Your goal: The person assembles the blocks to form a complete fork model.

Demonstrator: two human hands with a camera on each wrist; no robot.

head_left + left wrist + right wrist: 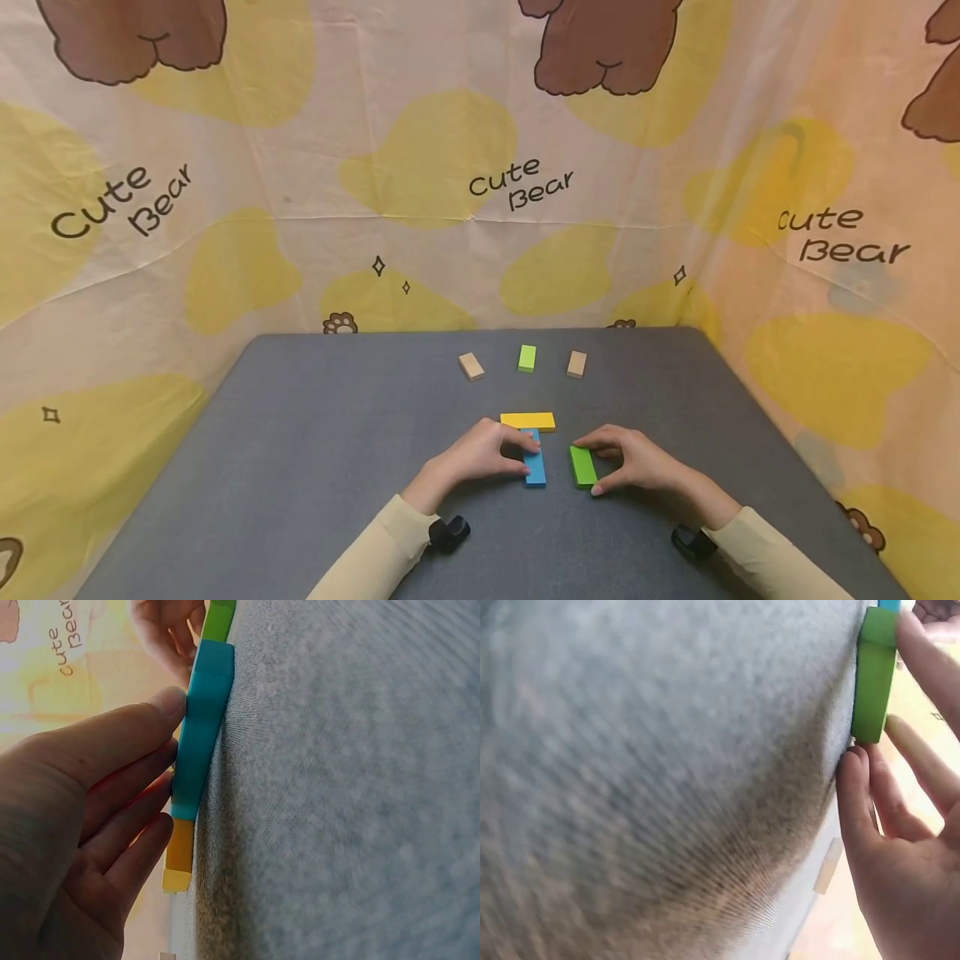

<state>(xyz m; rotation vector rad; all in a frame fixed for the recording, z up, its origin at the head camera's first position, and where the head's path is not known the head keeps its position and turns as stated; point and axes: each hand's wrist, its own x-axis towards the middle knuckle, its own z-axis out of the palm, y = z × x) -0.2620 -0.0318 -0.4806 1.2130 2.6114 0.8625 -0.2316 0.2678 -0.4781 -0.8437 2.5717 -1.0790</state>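
Observation:
A blue block lies on the grey table with its far end against the yellow block. My left hand touches the blue block's upper side with thumb and fingertips; in the left wrist view those fingers are fairly straight along its edge. Just to the right is a green block, apart from the blue one in the head view. My right hand pinches it lengthwise, thumb at the near end and a finger at the far end. Whether the green block touches the table is hard to tell.
Farther back on the table lie a small tan block, a light green block and another tan block, spaced apart in a row. A patterned cloth hangs behind the table and along its sides.

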